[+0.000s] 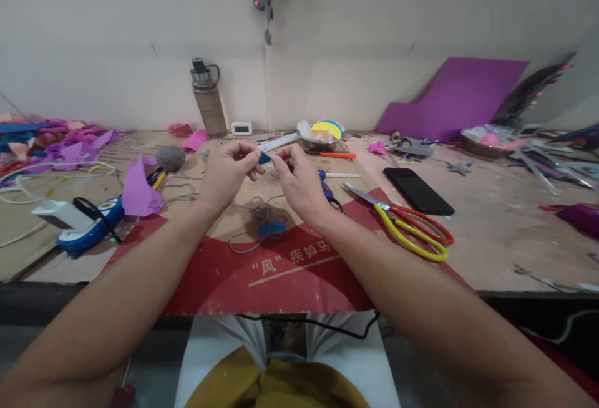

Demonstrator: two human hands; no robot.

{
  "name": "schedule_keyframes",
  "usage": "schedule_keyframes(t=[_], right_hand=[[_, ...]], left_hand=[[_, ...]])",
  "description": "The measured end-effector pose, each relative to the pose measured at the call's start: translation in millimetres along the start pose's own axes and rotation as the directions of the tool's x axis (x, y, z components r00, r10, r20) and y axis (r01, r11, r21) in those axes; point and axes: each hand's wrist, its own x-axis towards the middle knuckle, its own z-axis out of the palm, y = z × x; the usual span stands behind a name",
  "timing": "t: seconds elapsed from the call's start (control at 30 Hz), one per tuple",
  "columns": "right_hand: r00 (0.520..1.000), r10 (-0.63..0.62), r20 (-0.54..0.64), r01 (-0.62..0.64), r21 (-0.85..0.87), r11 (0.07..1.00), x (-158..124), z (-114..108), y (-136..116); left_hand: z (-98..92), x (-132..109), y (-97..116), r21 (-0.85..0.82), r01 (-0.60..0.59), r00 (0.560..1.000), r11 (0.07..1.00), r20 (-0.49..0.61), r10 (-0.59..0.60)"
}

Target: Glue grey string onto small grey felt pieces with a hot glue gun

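My left hand [229, 170] pinches a small dark blue piece of felt or foam [264, 158] between thumb and fingers. Close to its right, my right hand [302, 182] has thumb and finger together; whatever they grip is too small to make out. Below both hands, a loose tangle of grey yarn [262, 211] lies on the cardboard with a brighter blue piece [271, 228] partly under it. Behind my right wrist shows part of a blue tool with a cord [326, 188], mostly hidden.
Scissors [397, 224] with red and yellow handles and a black phone [418, 191] lie to the right. At left are a blue power strip [88, 233], a grey yarn ball [171, 158] and purple scraps [140, 189]. A bottle [209, 105] stands by the wall.
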Motion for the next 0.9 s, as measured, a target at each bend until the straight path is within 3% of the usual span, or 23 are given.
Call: schedule_keyframes(t=[0.2, 0.53, 0.63, 0.77, 0.9], right_hand=[[0.998, 0.055, -0.004, -0.055, 0.008, 0.998, 1, 0, 0], [0.998, -0.015, -0.056, 0.010, -0.089, 0.996, -1, -3, -8], [1.000, -0.021, -0.018, 0.019, -0.110, 0.994, -1, -2, -6], [0.985, -0.091, 0.150, 0.119, -0.191, 0.974, -6, 2, -3], [0.954, -0.083, 0.290, 0.177, -0.317, 0.932, -12, 7, -3]], left_hand=[[4.3, -2, 1, -0.083, 0.027, 1.000, 0.996, 0.005, -0.027], [3.6, -4, 4, 0.027, -0.001, 1.000, 1.000, 0.003, 0.001], [4.0, -2, 1, 0.018, 0.006, 0.999, 1.000, -0.032, -0.005], [2.5, 6, -7, -0.193, 0.036, 0.987, 0.980, -0.149, -0.066], [-2.5, 14, -10, -0.475, 0.091, 0.960, 0.875, -0.192, -0.204]])
